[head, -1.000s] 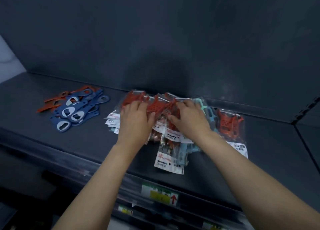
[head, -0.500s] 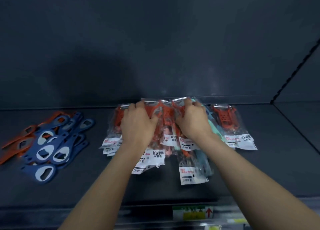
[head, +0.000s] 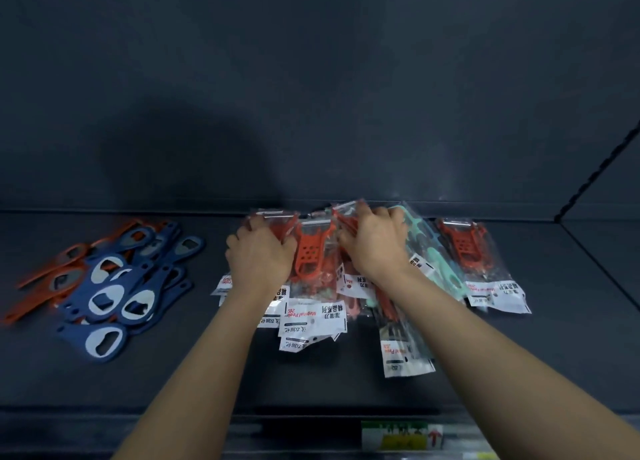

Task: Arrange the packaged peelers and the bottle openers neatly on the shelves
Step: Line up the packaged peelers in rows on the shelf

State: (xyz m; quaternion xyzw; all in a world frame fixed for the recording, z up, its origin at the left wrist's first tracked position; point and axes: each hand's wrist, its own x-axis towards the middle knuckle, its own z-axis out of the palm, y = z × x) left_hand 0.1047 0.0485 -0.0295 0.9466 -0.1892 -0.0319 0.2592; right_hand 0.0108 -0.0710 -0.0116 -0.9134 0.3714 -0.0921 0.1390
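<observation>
- Your left hand (head: 261, 257) and right hand (head: 375, 246) work side by side, slightly apart, each with its fingers curled over the far ends of the packaged peelers (head: 313, 255).
- The packets fan out under and between both hands on the dark shelf (head: 194, 380), white labels toward you.
- One red packet (head: 464, 248) lies alone, just right of your right hand.
- The bottle openers (head: 110, 286), blue heaped over orange, sit well left of your left hand, untouched.
- A green-and-yellow price label (head: 398, 437) shows below your right forearm.
</observation>
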